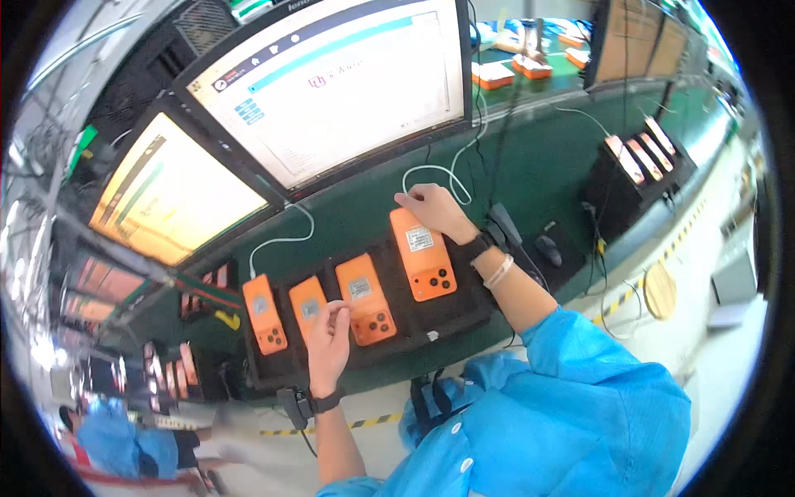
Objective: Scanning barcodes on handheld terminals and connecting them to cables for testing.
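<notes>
My right hand (pixel 436 210) is at the top end of an orange phone (pixel 424 269), which lies back up with a white label and a camera block. Its fingers are closed on the end of a white cable (pixel 432 168) that loops behind the hand; the plug is hidden. My left hand (pixel 330 344) hovers with loosely bent fingers, seemingly holding nothing, over the lower part of a second orange phone (pixel 308 294). Beside it lie a third orange phone (pixel 361 277) and, farther left, a fourth (pixel 259 302) with a white cable (pixel 281 241) at its top. All rest in a black tray (pixel 399 331).
Two monitors (pixel 331 91) (pixel 174 195) stand behind the tray. To the right are a black mouse (pixel 547 249), a dark handheld device (pixel 505 225) and a black stand (pixel 638 186) with several phones. A person in blue (pixel 124 443) is at the lower left.
</notes>
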The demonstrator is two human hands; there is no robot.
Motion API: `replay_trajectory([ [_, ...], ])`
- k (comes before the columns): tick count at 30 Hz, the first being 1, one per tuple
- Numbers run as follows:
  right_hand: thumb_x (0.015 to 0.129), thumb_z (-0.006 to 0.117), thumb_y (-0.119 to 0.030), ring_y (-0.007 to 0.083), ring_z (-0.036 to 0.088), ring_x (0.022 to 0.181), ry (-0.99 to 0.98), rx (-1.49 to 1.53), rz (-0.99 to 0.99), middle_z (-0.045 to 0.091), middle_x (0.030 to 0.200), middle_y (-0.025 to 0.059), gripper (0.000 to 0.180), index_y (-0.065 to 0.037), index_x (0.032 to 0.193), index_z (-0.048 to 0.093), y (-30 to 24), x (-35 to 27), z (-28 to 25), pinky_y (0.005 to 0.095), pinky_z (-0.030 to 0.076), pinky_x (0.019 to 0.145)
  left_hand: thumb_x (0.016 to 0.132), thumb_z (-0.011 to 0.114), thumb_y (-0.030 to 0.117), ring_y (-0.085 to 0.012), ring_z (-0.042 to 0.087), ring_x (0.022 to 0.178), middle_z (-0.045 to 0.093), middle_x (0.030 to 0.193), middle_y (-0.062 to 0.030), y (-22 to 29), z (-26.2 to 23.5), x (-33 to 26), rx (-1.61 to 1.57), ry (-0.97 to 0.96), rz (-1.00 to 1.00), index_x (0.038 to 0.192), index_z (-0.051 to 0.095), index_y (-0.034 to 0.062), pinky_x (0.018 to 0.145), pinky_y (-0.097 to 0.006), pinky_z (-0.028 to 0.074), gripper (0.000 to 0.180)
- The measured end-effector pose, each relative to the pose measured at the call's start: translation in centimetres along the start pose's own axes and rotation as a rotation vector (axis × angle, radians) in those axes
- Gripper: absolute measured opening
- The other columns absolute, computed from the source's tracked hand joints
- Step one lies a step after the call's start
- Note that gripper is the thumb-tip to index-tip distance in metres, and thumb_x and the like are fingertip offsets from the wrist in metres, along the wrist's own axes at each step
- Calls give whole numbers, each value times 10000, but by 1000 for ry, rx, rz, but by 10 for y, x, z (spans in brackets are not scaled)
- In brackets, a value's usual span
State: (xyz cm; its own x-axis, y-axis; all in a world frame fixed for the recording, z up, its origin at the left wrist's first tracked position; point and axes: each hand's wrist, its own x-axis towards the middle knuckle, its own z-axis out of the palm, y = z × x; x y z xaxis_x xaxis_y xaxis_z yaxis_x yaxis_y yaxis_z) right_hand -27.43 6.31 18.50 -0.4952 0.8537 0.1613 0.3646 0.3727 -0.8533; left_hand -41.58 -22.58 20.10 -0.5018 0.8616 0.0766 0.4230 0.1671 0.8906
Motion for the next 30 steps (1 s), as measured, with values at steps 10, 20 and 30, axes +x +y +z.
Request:
replay_trajectory([
  [10, 966, 563, -316, 366, 633, 738, 100, -77, -23, 660, 808, 203, 368, 27, 842, 613, -26, -42, 4, 426, 474, 673, 901, 653, 291, -349, 441, 1271, 474, 1361, -168, -40, -7, 111, 557, -191, 677, 1331, 496, 44, 1106, -519, 299, 520],
  [20, 983, 443, -174, 455, 604, 920, 435, -192, 4, 618, 890, 268, 242, 45, 921, 527, 84, -75, -41, 476, 485, 767, 829, 691, 525, -357, 392, 1291, 454, 1362, -178, -43, -10, 126, 657, -322, 470, 1457, 380, 48, 1115, -488, 242, 848],
  [30, 760, 753, -173, 449, 566, 958, 18, -193, 406, 547, 962, 274, 459, 12, 1021, 423, 280, -149, 69, 475, 468, 828, 708, 795, 520, -334, 399, 1274, 467, 1345, -152, -40, -13, 124, 729, -384, 304, 1447, 397, 84, 1096, -477, 255, 946],
])
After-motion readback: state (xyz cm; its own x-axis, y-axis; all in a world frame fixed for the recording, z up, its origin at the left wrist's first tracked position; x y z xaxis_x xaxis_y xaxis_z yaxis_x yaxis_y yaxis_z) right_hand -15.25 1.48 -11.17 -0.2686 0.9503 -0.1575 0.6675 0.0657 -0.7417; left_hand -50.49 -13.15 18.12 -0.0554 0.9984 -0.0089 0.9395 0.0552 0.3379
